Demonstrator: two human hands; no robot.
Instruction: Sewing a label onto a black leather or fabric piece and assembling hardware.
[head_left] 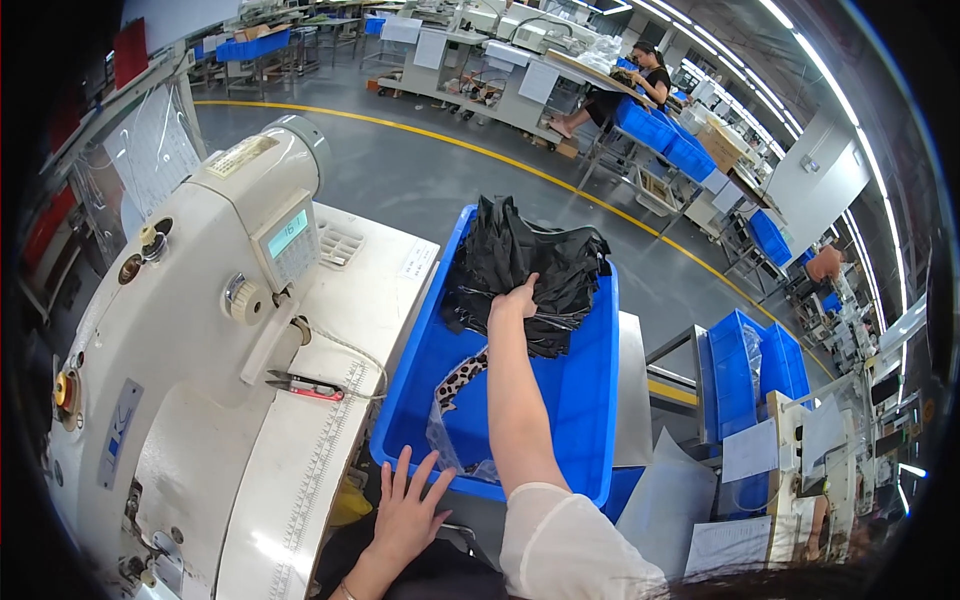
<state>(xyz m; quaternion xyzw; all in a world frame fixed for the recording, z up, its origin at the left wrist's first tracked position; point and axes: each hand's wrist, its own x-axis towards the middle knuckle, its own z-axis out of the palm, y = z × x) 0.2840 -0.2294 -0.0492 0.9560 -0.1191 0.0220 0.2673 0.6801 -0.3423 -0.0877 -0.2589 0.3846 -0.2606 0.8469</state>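
Centre: right hand (516, 299), fingertips partly buried in crumpled black fabric pile (510, 245), grip unclear | 6 o'clock: dark-spotted cream strip (463, 377), upper end lost behind right forearm (520, 400) | 5 o'clock: white short sleeve (570, 545), cut by lower edge | 8 o'clock: cream sewing machine (190, 300), cropped | 1 o'clock: distant seated worker (655, 84), hands too small to tell

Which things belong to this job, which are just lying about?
In the work:
Glossy black crumpled fabric pile, right hand on it
Blue rectangular plastic tray; left hand at near edge

Seemingly lying about:
Red-handled metal snips on the white tabletop
Cream strip with dark spots in the tray
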